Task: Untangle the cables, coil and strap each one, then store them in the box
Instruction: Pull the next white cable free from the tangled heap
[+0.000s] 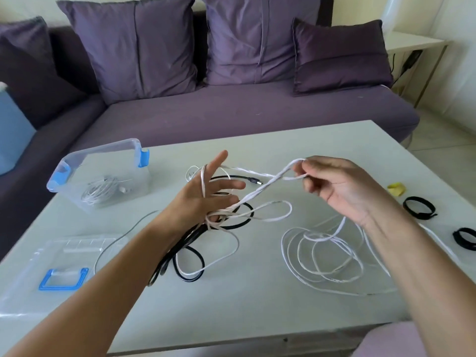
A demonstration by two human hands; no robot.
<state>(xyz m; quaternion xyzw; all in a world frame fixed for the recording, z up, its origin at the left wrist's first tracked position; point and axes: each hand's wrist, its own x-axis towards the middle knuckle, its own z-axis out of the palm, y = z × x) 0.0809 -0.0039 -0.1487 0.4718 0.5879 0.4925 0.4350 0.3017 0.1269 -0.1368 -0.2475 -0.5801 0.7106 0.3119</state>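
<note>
White cable (pixel 260 188): thin, limp and light. Likely to snag on itself rather than spring back. Right hand (pixel 337 186) pinches a small loop of it between thumb and fingertips, the other fingers loosely curled. From that pinch a doubled, twisted run slopes down to the left hand (pixel 203 202), so the held stretch's long axis lies hand to hand, loop end toward the right.

Left hand: upper fingers straight and spread with a strand wrapped across them. Lower fingers look hooked round a bunch of gathered strands, though this is partly hidden.

Below the right wrist the slack lies in loose rings on the table (pixel 257 318). Black cable (pixel 237 177) crosses under the left-hand bunch, plug end pointing toward the pinch.

Judgement: hold close to the crossings, feed one strand at a time and pull gently, since yanking would tighten the tangle.

Box (pixel 136 173) sits open beyond the left hand with one coil inside. Straps (pixel 422 215) lie outboard of the right hand.
</note>
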